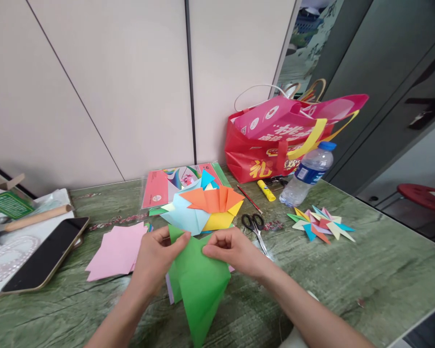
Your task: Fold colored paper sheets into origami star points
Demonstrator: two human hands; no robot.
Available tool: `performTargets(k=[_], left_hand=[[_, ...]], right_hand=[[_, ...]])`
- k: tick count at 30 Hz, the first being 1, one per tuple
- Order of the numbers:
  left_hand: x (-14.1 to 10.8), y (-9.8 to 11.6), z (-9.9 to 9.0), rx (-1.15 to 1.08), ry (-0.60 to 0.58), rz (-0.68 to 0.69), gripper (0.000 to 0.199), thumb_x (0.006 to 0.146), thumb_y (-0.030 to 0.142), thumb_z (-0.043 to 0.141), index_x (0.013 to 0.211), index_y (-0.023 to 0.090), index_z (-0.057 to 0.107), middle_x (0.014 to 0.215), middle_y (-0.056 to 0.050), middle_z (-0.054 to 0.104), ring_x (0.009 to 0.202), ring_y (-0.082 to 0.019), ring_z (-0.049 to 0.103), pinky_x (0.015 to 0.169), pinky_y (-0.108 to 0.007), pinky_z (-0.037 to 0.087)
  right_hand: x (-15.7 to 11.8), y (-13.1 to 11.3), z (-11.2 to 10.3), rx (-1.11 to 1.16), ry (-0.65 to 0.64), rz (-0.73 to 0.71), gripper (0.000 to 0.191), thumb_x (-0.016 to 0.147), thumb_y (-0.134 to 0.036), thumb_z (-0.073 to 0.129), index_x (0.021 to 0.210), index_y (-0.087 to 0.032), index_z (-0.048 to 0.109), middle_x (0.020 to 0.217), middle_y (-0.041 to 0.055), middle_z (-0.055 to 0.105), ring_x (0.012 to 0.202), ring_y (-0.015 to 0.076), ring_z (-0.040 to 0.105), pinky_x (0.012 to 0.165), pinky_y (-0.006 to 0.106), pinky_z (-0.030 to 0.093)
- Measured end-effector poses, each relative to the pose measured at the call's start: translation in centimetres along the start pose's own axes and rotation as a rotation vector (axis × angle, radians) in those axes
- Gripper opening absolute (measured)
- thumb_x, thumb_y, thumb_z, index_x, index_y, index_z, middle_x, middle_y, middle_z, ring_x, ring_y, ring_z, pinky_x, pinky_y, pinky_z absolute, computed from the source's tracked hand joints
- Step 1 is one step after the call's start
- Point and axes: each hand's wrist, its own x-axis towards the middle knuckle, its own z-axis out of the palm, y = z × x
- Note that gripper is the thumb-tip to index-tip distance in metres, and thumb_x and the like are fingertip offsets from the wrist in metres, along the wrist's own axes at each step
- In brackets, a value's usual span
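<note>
The left hand (pixel 155 253) and right hand (pixel 235 251) pinch green paper (pixel 202 278) between thumbs and fingers. Pink paper (pixel 116 252) lies near the left hand, scissors (pixel 257 230) near the right.

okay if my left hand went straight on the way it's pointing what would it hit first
Beyond the green paper it pinches, your left hand would probably meet the light blue folded paper first, though depth is unclear.
</note>
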Motion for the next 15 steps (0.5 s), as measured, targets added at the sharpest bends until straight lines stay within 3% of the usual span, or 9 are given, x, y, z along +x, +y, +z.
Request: performTargets(k=[7,11,15], left_hand=[[1.1,0.5,-2.1,0.118,-0.014,0.120,0.015,0.061,0.028,0.071,0.055,0.015,0.066,0.050,0.000,0.063,0.047,-0.014,0.056,0.046,-0.022,0.044],[1.9,1.2,-3.8,0.020,0.120,0.130,0.010,0.061,0.025,0.069,0.061,0.015,0.067,0.046,-0.001,0.063,0.044,-0.014,0.057,0.047,-0.023,0.047],[2.9,1.2,-5.1,0.035,0.256,0.137,0.017,0.062,0.032,0.067,0.066,0.016,0.064,0.047,0.000,0.062,0.045,-0.015,0.057,0.048,-0.025,0.047]], right_hand=[[0.1,0.0,-0.6,-0.059,-0.020,-0.031,0.031,0.070,-0.042,0.065,0.058,-0.015,0.057,0.049,-0.0056,0.043,0.046,0.0060,0.033,0.042,0.020,0.021],[0.3,-0.1,-0.9,-0.007,-0.001,-0.054,0.031,0.067,-0.040,0.069,0.057,-0.013,0.059,0.050,-0.0052,0.045,0.047,0.0056,0.034,0.046,0.021,0.024],[0.9,0.2,-1.6,0.123,0.208,-0.072,0.030,0.065,-0.043,0.070,0.063,-0.014,0.062,0.058,-0.0034,0.051,0.052,0.0064,0.039,0.047,0.020,0.027]])
